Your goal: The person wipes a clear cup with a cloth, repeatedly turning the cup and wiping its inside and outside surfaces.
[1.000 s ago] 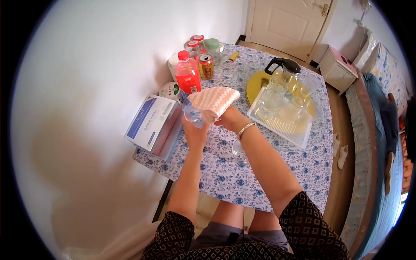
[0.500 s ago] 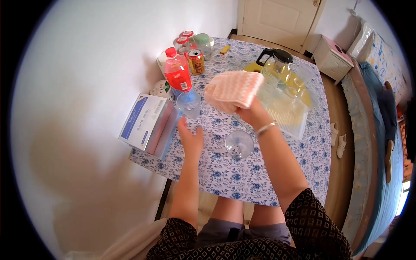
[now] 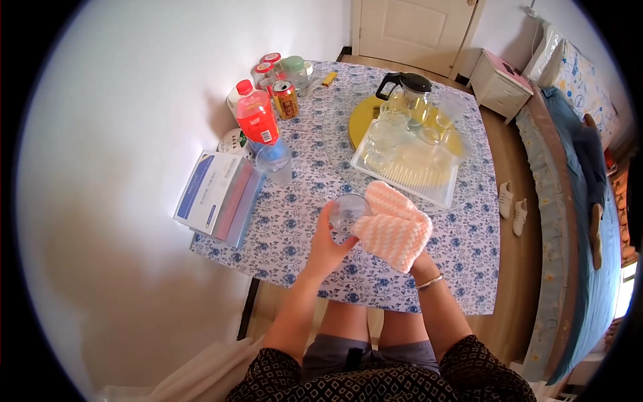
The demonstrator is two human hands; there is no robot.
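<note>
My left hand [image 3: 326,249] is wrapped round the near left side of a clear, round drinking glass [image 3: 345,209], thumb and fingers against its wall. In my right hand [image 3: 422,264] is a pink-and-white striped towel [image 3: 395,231], folded over the hand so that most of the fingers are hidden. The towel's left edge meets the right side of the glass. Left of the glass stands a clear plastic cup [image 3: 276,166], apart from both hands.
Beyond my hands, a ribbed white tray [image 3: 408,184] carries several clear glasses, with a black-lidded glass pitcher [image 3: 416,100] behind. At left are a tissue box [image 3: 211,194], a red-labelled bottle [image 3: 258,117], a drink can [image 3: 285,102] and jars [image 3: 295,70].
My left hand has moved right and closed on the glass. My right hand has brought the towel down and toward me, against the glass. The view has shifted slightly.
</note>
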